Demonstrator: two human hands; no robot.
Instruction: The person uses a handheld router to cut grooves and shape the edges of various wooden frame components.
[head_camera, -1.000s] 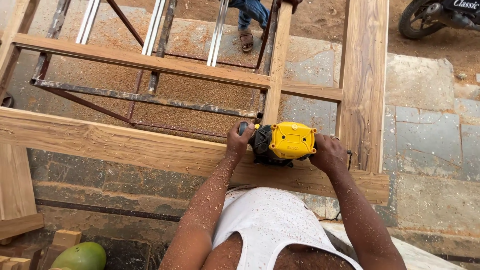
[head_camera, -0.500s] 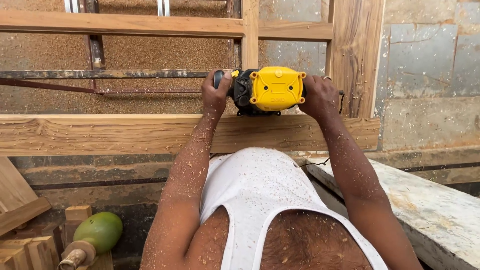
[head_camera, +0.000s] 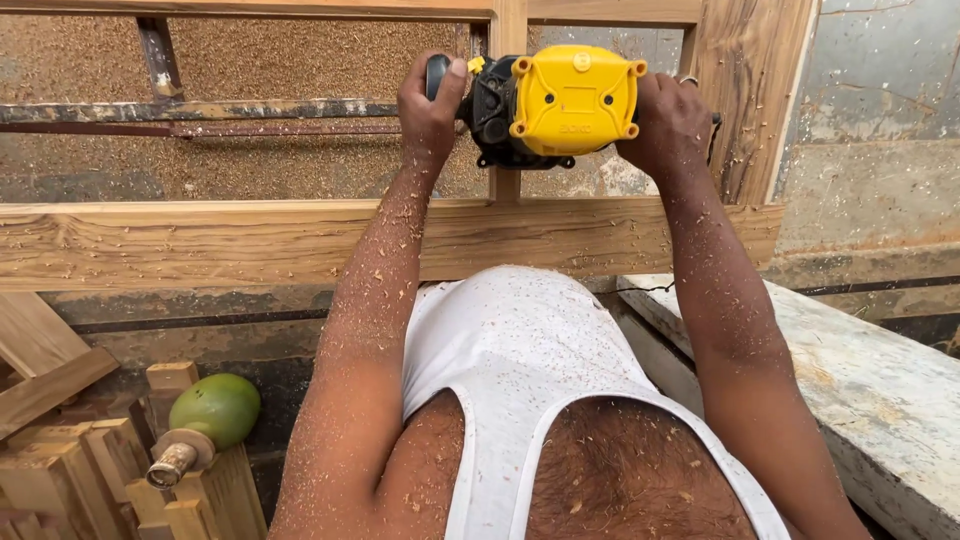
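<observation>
The yellow-topped power tool (head_camera: 560, 105) sits at the upper centre of the frame, over a narrow upright wooden bar of the wooden frame (head_camera: 250, 240). It is hemmed in: the frame's wide right post (head_camera: 755, 95) stands just right of it, the broad lower rail runs across just below, and the top rail crosses at the frame's upper edge. Open room lies to the left, over the sawdust-covered ground (head_camera: 280, 160) seen through the frame, crossed by a dark metal bar (head_camera: 200, 110). The tool's long axis runs left to right, through its 2 side handles; its flat yellow cap faces the camera, a black body beneath. The left hand (head_camera: 430, 105) is wrapped tight around the black left knob, the right hand (head_camera: 672, 125) closed around the right side handle, which it hides. Both arms are flecked with wood dust. A green fruit (head_camera: 215, 410) lies among wood blocks at lower left, a pale plank (head_camera: 860, 380) at lower right
</observation>
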